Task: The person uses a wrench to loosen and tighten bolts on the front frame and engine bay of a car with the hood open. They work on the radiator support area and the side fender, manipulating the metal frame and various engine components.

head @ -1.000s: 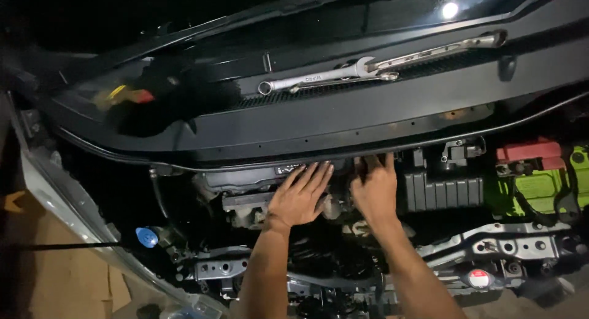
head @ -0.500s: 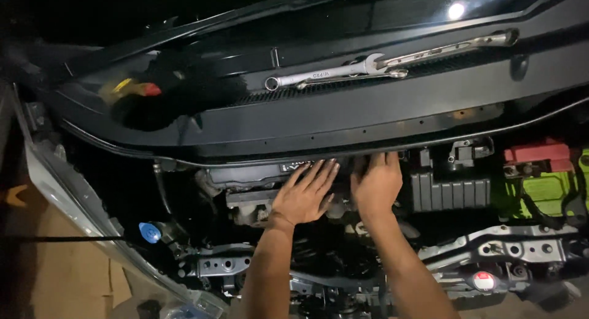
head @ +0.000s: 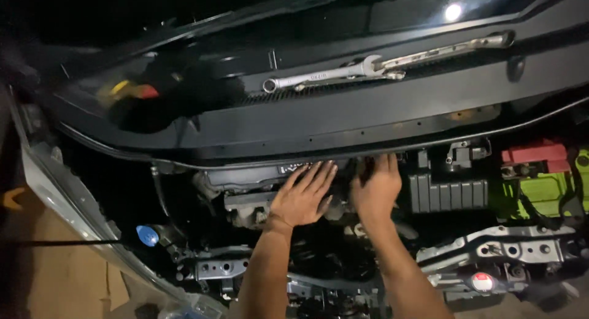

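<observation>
Both hands reach deep into the engine bay. The left hand point(head: 302, 199) lies flat, fingers point(head: 319, 175) spread apart, on the dark engine cover point(head: 245, 176); the right hand point(head: 375, 193) has its fingers curled out of sight, so its grip cannot be told. Two wrenches point(head: 331, 78) rest loose on the cowl point(head: 368, 110) above the fingers; a bump could likely drop them onto the hands. One red-topped battery point(head: 534, 153) sits right of the fingers, one blue cap point(head: 148, 235) to their lower left.

Left hand point(head: 304, 196) and right hand point(head: 375, 190) flat on dark engine top point(head: 245, 178); two silver metal spanners point(head: 368, 67) on black cowl panel point(head: 392, 110).
</observation>
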